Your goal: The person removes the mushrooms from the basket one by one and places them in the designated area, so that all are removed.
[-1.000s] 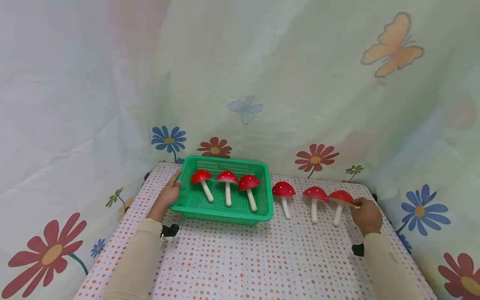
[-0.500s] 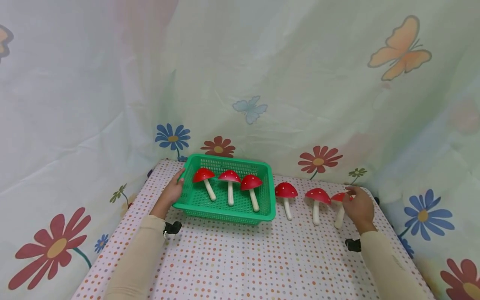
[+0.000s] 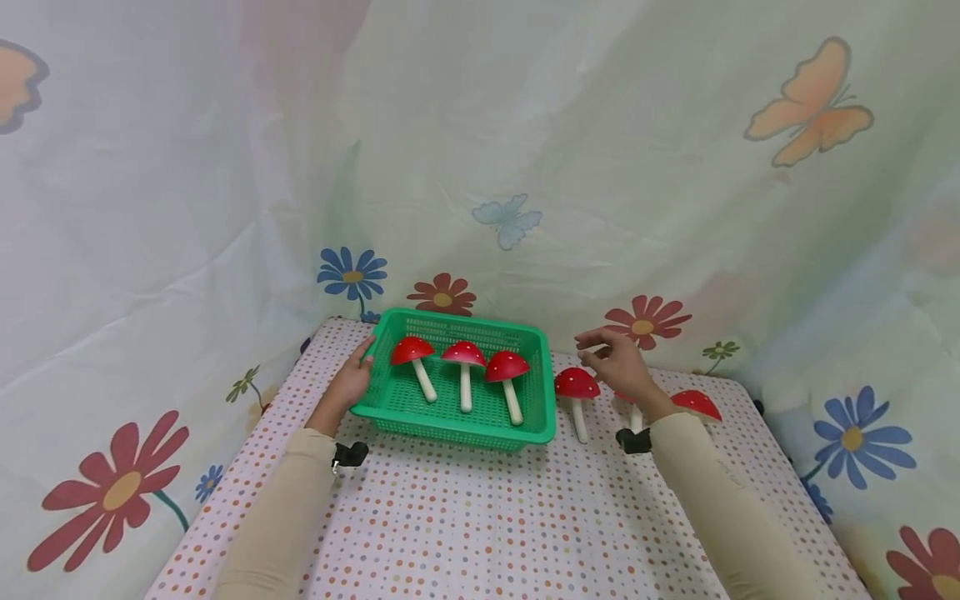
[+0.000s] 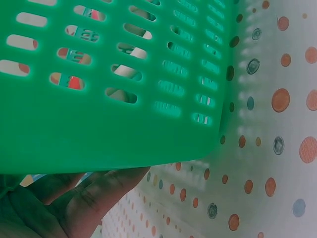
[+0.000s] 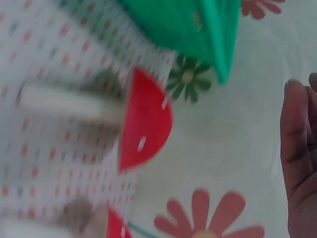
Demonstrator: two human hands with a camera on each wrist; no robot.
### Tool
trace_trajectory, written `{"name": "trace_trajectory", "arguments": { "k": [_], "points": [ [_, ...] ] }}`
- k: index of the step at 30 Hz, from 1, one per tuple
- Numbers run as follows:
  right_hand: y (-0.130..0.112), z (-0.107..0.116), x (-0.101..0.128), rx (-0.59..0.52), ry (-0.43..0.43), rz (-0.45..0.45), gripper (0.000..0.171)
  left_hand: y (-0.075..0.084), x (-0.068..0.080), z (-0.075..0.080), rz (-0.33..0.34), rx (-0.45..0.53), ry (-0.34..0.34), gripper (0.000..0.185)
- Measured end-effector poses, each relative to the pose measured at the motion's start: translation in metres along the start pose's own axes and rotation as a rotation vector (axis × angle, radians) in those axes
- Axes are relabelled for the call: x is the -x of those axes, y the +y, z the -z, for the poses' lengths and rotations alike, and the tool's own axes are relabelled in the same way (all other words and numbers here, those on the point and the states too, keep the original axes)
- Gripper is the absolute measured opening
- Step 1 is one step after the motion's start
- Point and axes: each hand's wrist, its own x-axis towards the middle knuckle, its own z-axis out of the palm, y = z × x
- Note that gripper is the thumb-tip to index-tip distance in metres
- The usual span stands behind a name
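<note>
- Mushrooms (image 3: 576, 383), red-capped with white spots and pale stems; three lie in a row on the dotted tabletop (image 3: 450, 517), right of the basket, the nearest just beside it, the other two partly hidden by my right arm (image 3: 727, 504).
- My right hand (image 3: 618, 362) is empty above the row, thumb and fingers apart; my left hand (image 3: 351, 383) touches the basket's left end, though I cannot tell whether its fingers curl round the rim.
- I judge this an empty-handed reach between grasps; the next grasp calls for a light pinch on one cap or stem, with the basket kept steady.
- The green plastic basket (image 3: 450, 428) contains three more mushrooms, side by side, stems towards me.
</note>
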Motion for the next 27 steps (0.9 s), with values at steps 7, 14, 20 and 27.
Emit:
{"name": "trace_trajectory", "arguments": {
  "k": [7,14,20,27],
  "points": [
    [-0.031,-0.042,-0.033,-0.385,0.019,-0.074,0.034,-0.001,-0.002,0.004,-0.022,-0.002,0.009,0.051],
    [-0.052,-0.087,-0.058,-0.676,0.121,-0.148,0.027,0.001,-0.003,0.006,-0.03,-0.005,0.015,0.051],
    [-0.056,-0.125,-0.071,-0.718,0.066,-0.203,0.034,-0.001,-0.005,0.005,-0.009,-0.006,0.021,0.051],
    [-0.042,-0.152,-0.075,-0.601,0.074,-0.216,0.031,-0.001,-0.004,-0.003,-0.003,0.002,0.016,0.05]
  ]
}}
